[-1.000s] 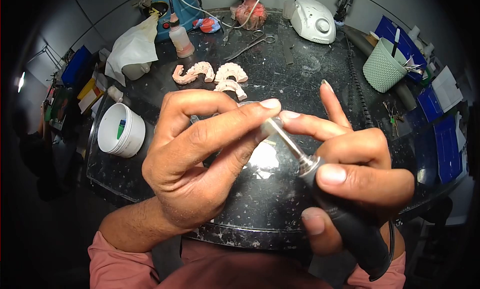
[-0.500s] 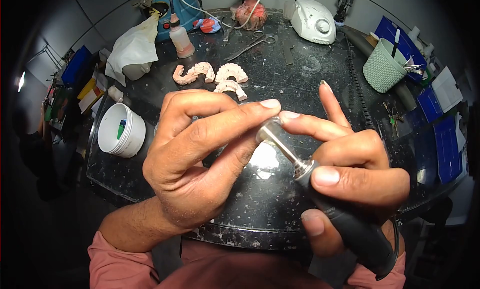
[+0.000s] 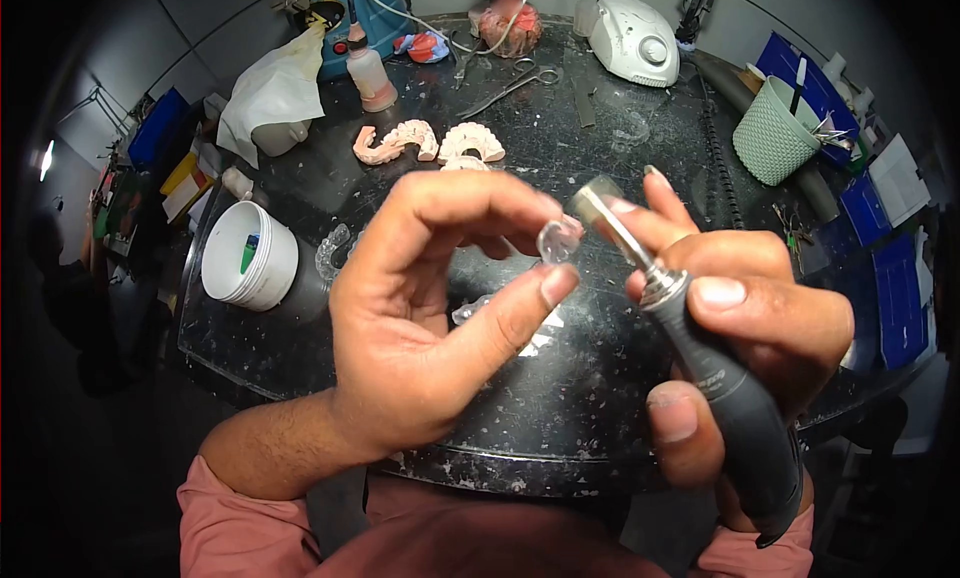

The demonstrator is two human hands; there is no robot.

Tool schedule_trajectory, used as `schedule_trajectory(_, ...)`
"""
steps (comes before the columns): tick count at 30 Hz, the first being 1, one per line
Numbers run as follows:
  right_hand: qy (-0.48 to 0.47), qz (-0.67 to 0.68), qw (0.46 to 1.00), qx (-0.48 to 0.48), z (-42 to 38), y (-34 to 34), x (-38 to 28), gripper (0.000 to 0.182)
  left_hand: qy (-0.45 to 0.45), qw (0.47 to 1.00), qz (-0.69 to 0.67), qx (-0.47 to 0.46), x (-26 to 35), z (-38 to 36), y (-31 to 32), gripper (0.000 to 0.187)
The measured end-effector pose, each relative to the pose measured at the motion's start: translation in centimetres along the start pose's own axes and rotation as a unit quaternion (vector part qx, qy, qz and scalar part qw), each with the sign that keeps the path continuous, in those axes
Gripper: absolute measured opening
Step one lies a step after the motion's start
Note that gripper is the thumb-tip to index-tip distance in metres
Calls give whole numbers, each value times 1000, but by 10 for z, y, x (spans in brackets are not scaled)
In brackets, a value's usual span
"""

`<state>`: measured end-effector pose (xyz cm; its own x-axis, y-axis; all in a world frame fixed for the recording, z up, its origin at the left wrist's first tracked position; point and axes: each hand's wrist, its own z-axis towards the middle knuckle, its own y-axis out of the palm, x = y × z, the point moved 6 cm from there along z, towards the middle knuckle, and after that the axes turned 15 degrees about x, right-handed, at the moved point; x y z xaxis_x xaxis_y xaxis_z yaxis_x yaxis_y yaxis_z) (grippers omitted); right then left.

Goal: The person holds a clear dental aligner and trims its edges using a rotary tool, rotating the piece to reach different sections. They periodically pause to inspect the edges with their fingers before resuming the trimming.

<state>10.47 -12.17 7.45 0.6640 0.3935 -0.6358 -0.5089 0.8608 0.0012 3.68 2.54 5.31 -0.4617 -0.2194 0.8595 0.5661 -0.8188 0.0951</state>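
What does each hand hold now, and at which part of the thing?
The left hand pinches a small clear plastic piece by its edges, between thumb and fingers. The right hand grips the dark grey rotary handpiece around its body, below the metal collar.

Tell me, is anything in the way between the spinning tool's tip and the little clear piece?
Nothing visible is. The left hand pinches the clear piece between thumb and fingers, and the tip of the tool in the right hand sits right beside it, with only a small open gap between them.
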Motion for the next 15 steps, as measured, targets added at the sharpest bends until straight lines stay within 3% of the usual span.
schedule_trajectory(1,1,2,1000,0,-1,0,-1,39,-73,994,-72,37,-5,0,0,28)
schedule_trajectory(5,42,-31,998,29,-3,-2,1,42,-154,978,-144,2,-12,1,0,32)
schedule_trajectory(8,-32,-60,997,-30,6,-8,3,45,-149,981,-124,-10,-15,3,-3,33)
schedule_trajectory(10,-30,-60,998,5,3,-12,4,49,-178,974,-134,37,-17,2,-3,29)
schedule_trajectory(14,4,-83,997,2,-5,-10,5,48,-103,990,-75,56,-10,2,-9,17)
schedule_trajectory(15,-18,-88,993,71,-6,0,-2,46,-93,992,-64,63,-9,1,-9,18)
